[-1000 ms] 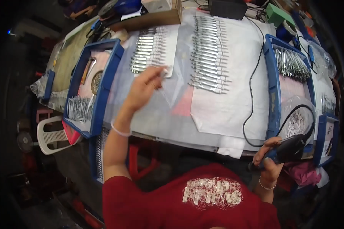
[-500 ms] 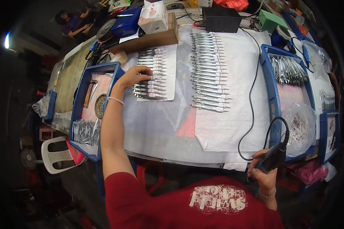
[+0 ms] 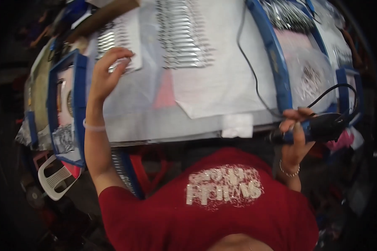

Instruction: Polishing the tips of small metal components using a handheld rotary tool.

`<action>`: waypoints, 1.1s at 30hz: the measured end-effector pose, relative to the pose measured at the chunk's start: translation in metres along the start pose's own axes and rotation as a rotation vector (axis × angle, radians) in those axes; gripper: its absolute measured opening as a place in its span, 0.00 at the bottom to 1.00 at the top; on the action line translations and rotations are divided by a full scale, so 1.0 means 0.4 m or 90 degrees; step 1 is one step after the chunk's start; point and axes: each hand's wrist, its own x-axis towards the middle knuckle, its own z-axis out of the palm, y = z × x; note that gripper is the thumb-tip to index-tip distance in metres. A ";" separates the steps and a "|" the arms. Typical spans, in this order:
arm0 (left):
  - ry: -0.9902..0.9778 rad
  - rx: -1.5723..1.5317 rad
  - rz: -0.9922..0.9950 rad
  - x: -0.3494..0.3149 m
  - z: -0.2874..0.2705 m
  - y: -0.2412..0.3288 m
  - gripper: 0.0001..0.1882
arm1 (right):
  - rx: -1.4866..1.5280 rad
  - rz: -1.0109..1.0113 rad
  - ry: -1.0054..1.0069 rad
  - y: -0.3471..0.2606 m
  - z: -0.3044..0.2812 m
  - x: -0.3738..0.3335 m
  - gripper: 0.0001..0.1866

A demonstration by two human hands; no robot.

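Note:
My left hand is over the near end of the left row of slim silver metal pieces. Its thumb and fingertips curl toward each other, and blur hides what, if anything, is between them. A dark, corded power tool, apparently an electric screwdriver, lies in the grip of my right hand beyond the table's front edge. The tool's narrow tip points left, and its cable loops up from the back end. A longer row of silver pieces lies on white cloth at the middle of the table.
On the left stands a blue tray with metal parts. A larger blue tray on the right holds silver pieces and a clear plastic bag of small parts. A black cable crosses the cloth. Below left is a white chair.
The view has tipped down and turned, shifting the table up and left. My left hand has drawn back toward the row's near end. The right hand has turned the tool more level.

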 end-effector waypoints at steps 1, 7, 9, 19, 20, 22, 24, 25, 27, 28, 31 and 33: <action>-0.042 0.002 0.045 -0.025 0.043 0.071 0.10 | -0.025 -0.025 -0.004 0.004 -0.013 0.003 0.21; -0.234 0.027 0.259 -0.166 0.325 0.365 0.17 | -0.237 -0.036 -0.271 0.049 -0.041 -0.041 0.18; -0.208 0.045 0.276 -0.200 0.393 0.386 0.18 | -0.290 0.095 -0.334 0.036 -0.034 -0.055 0.18; -0.175 0.124 0.248 -0.252 0.460 0.428 0.14 | -0.354 0.035 -0.317 0.100 -0.040 -0.065 0.20; -0.170 0.136 0.234 -0.254 0.464 0.431 0.13 | -0.354 0.039 -0.324 0.102 -0.038 -0.058 0.20; -0.166 0.150 0.218 -0.256 0.464 0.438 0.13 | -0.351 0.042 -0.333 0.107 -0.036 -0.050 0.20; -0.159 0.143 0.186 -0.255 0.463 0.445 0.12 | -0.295 0.095 -0.333 0.118 -0.044 -0.043 0.20; -0.159 0.144 0.183 -0.253 0.459 0.444 0.12 | -0.287 0.107 -0.328 0.117 -0.049 -0.044 0.20; -0.148 0.112 0.176 -0.247 0.449 0.443 0.14 | -0.244 0.139 -0.302 0.120 -0.062 -0.046 0.19; -0.147 0.114 0.173 -0.240 0.439 0.443 0.14 | -0.186 0.156 -0.275 0.096 -0.054 -0.044 0.18; -0.100 0.040 0.131 -0.205 0.382 0.438 0.12 | -0.101 0.171 -0.211 0.073 -0.079 -0.048 0.20; -0.051 0.043 0.107 -0.156 0.342 0.414 0.13 | -0.031 0.115 -0.177 0.055 -0.085 -0.048 0.21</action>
